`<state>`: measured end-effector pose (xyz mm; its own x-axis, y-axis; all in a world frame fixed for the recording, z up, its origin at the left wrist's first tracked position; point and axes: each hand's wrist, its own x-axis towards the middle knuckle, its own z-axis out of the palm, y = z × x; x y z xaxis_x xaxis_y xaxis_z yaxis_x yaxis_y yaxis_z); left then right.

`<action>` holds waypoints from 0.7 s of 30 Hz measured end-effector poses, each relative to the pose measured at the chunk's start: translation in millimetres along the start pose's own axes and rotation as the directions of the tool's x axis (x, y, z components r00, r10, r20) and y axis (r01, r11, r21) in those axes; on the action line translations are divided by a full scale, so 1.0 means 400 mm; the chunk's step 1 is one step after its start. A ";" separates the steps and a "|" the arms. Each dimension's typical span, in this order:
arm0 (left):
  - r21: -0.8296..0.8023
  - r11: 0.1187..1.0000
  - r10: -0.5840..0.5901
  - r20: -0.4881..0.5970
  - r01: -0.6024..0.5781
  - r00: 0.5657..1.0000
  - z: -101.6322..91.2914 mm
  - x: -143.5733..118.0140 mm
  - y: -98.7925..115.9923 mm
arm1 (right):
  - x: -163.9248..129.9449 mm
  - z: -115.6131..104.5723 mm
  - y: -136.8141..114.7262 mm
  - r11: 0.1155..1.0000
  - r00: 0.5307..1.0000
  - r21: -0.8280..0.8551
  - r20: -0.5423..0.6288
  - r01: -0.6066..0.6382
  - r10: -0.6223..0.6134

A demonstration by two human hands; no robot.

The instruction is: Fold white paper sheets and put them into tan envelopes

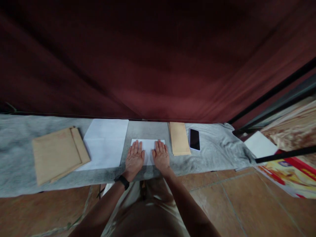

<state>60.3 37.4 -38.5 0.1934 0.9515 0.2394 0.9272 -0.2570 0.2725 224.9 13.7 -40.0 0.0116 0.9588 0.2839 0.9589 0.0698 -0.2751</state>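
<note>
A small folded white sheet of paper (pixel 148 146) lies on the grey cloth (pixel 212 151) straight in front of me. My left hand (pixel 134 158) rests flat, palm down, on the sheet's left part; a black band sits on that wrist. My right hand (pixel 161 156) lies flat on the sheet's right part, fingers together and pointing away from me. Neither hand grips anything.
A stack of white sheets (pixel 105 143) and large brown envelopes (pixel 57 154) lie to the left. To the right are narrow brown envelopes (pixel 179 138) and a dark phone (pixel 194 139). A dark red curtain (pixel 158 59) hangs behind. A white sheet (pixel 260 144) lies far right.
</note>
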 end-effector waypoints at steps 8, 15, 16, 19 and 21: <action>0.022 0.972 0.231 0.122 -0.235 0.965 -0.004 0.049 0.087 | 0.003 -0.009 -0.005 0.999 0.998 -0.031 0.067 -0.014 0.016; 0.039 0.977 0.205 0.069 -0.208 0.976 0.007 0.053 0.036 | 0.004 0.000 -0.002 1.000 1.000 -0.021 0.018 -0.012 0.012; 0.043 0.980 0.190 0.060 -0.192 0.980 0.007 0.051 0.024 | 0.003 0.001 -0.002 1.000 1.000 -0.021 0.009 -0.012 0.012; 0.039 0.989 0.141 0.022 -0.141 0.990 0.006 0.037 -0.008 | 0.001 0.003 -0.003 1.000 1.000 -0.028 -0.002 -0.014 0.014; 0.030 0.994 0.103 -0.005 -0.103 0.995 0.004 0.026 -0.024 | -0.001 0.005 -0.003 0.999 1.000 -0.030 -0.007 -0.011 0.011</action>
<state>54.0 49.8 -40.2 0.2866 0.9188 0.2713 0.9114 -0.3488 0.2185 223.3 13.9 -41.5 0.0240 0.9575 0.2873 0.9669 0.0508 -0.2501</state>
